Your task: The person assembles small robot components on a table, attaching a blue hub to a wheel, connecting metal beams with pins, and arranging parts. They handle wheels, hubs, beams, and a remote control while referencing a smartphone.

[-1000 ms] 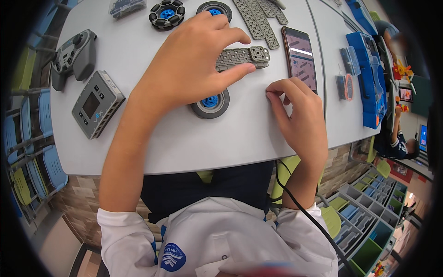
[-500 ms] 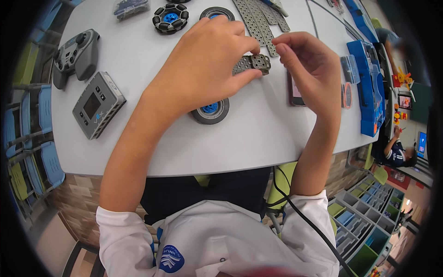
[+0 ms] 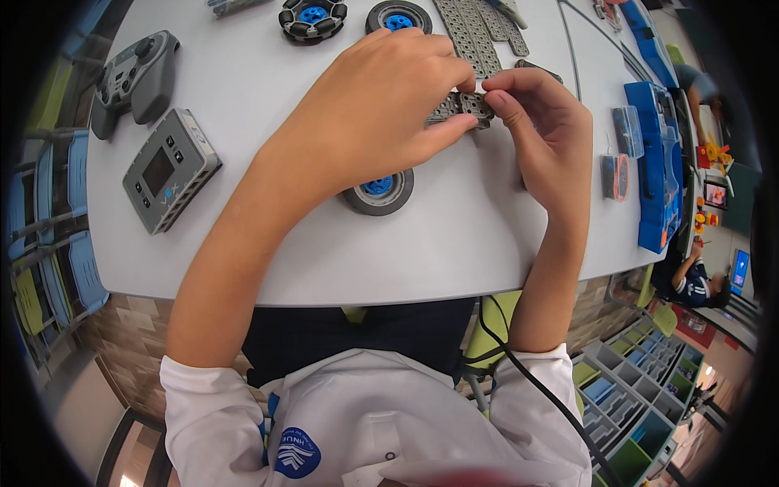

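My left hand grips a grey perforated construction piece with a squared end, thumb below it and fingers above; much of the piece is hidden under the hand. Close against its right end, my right hand has thumb and forefinger pinched together; whatever is between those tips is too small or hidden to name. A rubber-tyred wheel with a blue hub lies under my left wrist, partly covered. Just beyond the hands are flat grey perforated beams.
Another tyred wheel and a roller-rimmed wheel lie at the back. A game-style controller and a grey control box with a screen sit left. At right stand a blue case and a small clear box.
My right fingertips have come down to the right end of the construction piece, where before they were apart from it. The whole view has shifted slightly.
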Demonstrator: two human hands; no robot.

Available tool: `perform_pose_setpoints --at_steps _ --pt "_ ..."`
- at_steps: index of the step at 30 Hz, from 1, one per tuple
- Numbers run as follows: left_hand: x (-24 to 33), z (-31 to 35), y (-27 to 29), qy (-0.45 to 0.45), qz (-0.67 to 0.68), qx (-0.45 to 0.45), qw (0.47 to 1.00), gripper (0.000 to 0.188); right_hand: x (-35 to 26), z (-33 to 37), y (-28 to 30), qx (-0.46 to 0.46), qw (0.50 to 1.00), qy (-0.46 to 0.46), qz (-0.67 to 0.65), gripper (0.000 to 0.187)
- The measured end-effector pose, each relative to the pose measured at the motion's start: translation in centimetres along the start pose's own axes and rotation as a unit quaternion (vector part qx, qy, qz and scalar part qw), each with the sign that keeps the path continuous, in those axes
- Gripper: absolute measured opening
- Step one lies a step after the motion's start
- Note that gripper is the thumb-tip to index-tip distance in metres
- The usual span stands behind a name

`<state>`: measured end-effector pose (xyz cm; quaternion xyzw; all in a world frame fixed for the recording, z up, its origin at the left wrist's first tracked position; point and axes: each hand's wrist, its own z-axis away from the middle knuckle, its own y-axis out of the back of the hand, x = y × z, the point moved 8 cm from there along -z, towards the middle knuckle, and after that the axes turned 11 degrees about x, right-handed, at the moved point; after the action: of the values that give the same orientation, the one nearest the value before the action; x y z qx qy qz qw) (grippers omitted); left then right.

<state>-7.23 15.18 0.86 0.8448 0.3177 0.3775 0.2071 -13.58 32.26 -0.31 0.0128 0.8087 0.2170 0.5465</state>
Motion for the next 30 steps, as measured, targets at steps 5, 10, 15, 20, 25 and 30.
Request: perform_pose_setpoints --at_steps 5,10,15,20,25,30 --pt "-0.03 0.01 -0.11 0.002 0.001 0.009 1.0 0.027 -0.09 0.05 -0.28 0.0 1.0 0.002 0.003 0.011" --pt "-0.11 0.04 -0.27 0.005 0.003 0.002 1.0 0.027 -0.24 0.11 -0.35 0.01 0.999 0.013 0.028 0.01" --pt "-0.07 0.04 -0.48 0.0 -0.011 -0.003 1.0 0.027 -0.04 0.07 -0.27 0.019 0.999 0.013 0.039 0.01" --pt "-0.06 0.05 -0.47 0.004 -0.005 0.003 1.0 0.028 0.18 0.07 -0.18 0.024 0.999 0.011 0.021 0.011" --pt "-0.25 0.08 -0.59 0.014 -0.011 -0.002 1.0 0.029 0.33 -0.08 -0.16 0.022 0.999 0.026 0.011 0.011" --pt "-0.52 0.11 -0.6 0.026 0.005 0.002 1.0 0.029 0.68 -0.18 0.01 0.02 1.0 0.013 -0.001 0.011"
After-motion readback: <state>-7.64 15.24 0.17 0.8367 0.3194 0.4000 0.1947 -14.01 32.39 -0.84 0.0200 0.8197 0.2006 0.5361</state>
